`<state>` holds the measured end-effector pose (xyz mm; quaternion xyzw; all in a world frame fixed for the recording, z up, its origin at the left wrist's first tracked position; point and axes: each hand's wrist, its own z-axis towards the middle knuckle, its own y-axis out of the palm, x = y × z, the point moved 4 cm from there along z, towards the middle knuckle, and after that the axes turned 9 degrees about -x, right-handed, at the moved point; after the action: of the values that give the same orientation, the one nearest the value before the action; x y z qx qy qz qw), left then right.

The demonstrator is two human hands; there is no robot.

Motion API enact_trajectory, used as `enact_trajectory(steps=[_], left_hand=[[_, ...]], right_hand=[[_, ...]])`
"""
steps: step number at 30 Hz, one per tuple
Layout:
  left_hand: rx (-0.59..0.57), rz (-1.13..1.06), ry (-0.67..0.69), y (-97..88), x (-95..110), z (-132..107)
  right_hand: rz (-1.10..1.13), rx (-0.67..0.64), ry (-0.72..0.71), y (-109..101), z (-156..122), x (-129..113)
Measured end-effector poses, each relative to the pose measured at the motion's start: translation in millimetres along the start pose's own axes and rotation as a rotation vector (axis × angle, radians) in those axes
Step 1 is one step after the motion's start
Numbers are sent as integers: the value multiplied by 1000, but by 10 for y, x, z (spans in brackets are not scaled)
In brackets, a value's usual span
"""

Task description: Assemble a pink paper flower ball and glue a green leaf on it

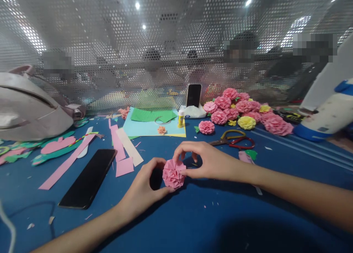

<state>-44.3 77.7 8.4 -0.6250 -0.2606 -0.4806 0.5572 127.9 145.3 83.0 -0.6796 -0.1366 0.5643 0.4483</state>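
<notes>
A pink paper flower [173,175] with many folded petals is held between my two hands just above the blue table. My left hand [145,181] grips it from the left, thumb along its lower edge and fingers behind it. On its right side, my right hand [204,159] pinches the petals between thumb and fingers. Scissors [234,139] with one yellow and one red handle lie beyond my right hand. Strips of pink paper [118,142] lie beyond my left hand, beside a dark phone [88,179].
Finished pink and yellow paper flowers [230,106] are heaped at the back right. A glue stick [180,119] stands on light blue paper [143,129], before a propped phone [194,95]. A pale bag [33,106] sits left, a white-and-blue bottle [325,113] right. Perforated metal [124,43] closes the back.
</notes>
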Motion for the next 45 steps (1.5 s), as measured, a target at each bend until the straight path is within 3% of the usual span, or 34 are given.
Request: enact_trajectory(steps=[13,32,39,45], left_hand=[[10,-4,10,-3,23,3],[27,7,2,-13,24,5],[41,-5,31,-19,17,-4],[64,12,187,-18,93,-46]], right_hand=[[-148,-40,-109,19,-9,-121],[-14,-149,-110,29,19,-79],[-25,-23,-152,-2,-7,-127],[53,115,-197,-5,-125,-108]])
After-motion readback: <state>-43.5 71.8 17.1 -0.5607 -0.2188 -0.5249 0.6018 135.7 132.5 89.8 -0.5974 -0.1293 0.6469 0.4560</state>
